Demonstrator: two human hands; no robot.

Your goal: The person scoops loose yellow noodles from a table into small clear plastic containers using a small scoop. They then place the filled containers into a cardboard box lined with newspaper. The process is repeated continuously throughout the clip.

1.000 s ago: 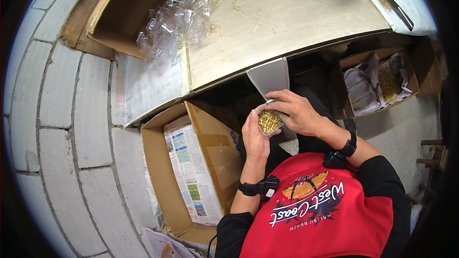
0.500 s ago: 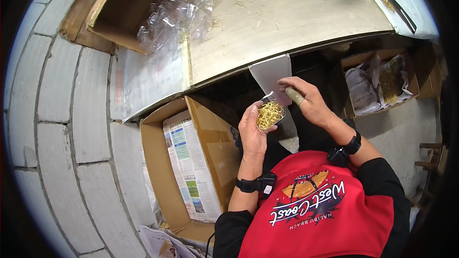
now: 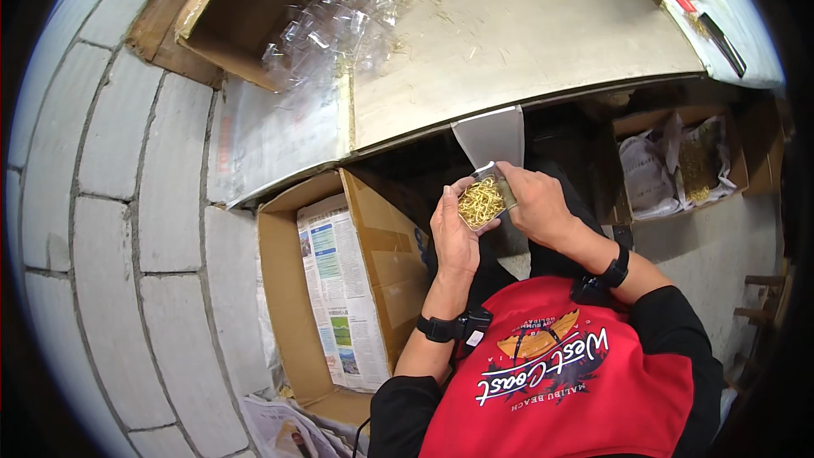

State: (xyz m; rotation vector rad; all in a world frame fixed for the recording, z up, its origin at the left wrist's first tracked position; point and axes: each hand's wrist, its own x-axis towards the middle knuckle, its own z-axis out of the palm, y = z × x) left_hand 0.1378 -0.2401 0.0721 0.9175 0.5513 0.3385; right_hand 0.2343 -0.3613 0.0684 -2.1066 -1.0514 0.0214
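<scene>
A small clear plastic box [image 3: 482, 203] full of thin, bent, gold-coloured metal pieces is held between my hands in front of the table's near edge. My left hand [image 3: 454, 236] is closed round its left and lower side, with fingertips showing beyond the near edge. On the other side, my right hand [image 3: 539, 206] grips the box's right edge and far corner; a beige finger cover shows partly there. Just beyond the box, a white sheet-like chute [image 3: 492, 137] hangs down from the table edge.
On the pale table [image 3: 526, 42] lie scattered gold pieces and a heap of empty clear boxes [image 3: 339, 25]. A newspaper-lined carton [image 3: 284, 288] stands at left, another carton [image 3: 632, 203] with gold pieces at right. A black-handled tool [image 3: 722, 44] lies at the far right.
My right hand has come down from above the box and now grips its right side. The left hand still holds the box. The whole view has shifted slightly.
</scene>
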